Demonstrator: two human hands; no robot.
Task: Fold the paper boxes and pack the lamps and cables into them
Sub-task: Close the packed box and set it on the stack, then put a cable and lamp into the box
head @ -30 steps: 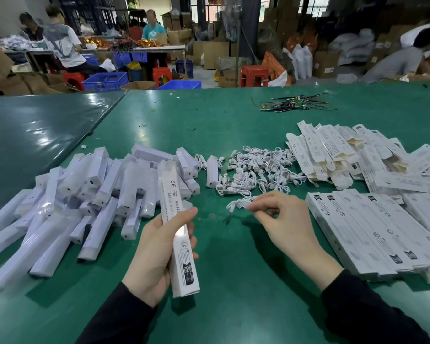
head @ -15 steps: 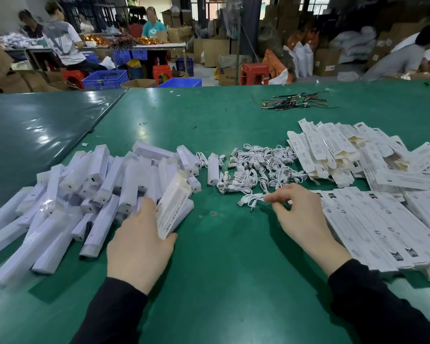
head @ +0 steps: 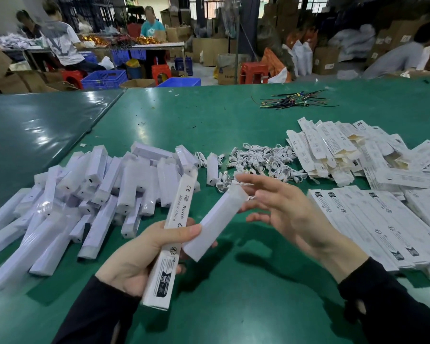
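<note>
Hands are both busy above the green counter (head: 233,125). The left hand (head: 144,256) grips a folded paper box (head: 174,234), its printed side up and its far end pointing away toward the pile of lamps (head: 85,192). It also seems to hold the near end of a wrapped white lamp (head: 215,219), which lies slanted just right of the box. The right hand (head: 291,209) has its fingers spread and lightly bent around the lamp's far end, and something small and white, perhaps a cable, appears pinched at its fingertips, though blur hides the detail.

The step in hand looks like loading the lamp into the box. To do it well, the box mouth should be squeezed square so it stays open, the lamp lined up with the box's long axis, and slid in end first without catching the flaps; the cable goes in alongside.

On the counter, loose lamps lie heaped at left, a tangle of white cables (head: 261,162) sits in the middle, flat unfolded boxes (head: 333,150) spread at right, and finished boxes (head: 372,224) lie in a row nearer the right arm. A bundle of coloured wires (head: 293,100) rests farther back. Beyond are cardboard cartons, blue crates (head: 104,79), red stools and other people working.
</note>
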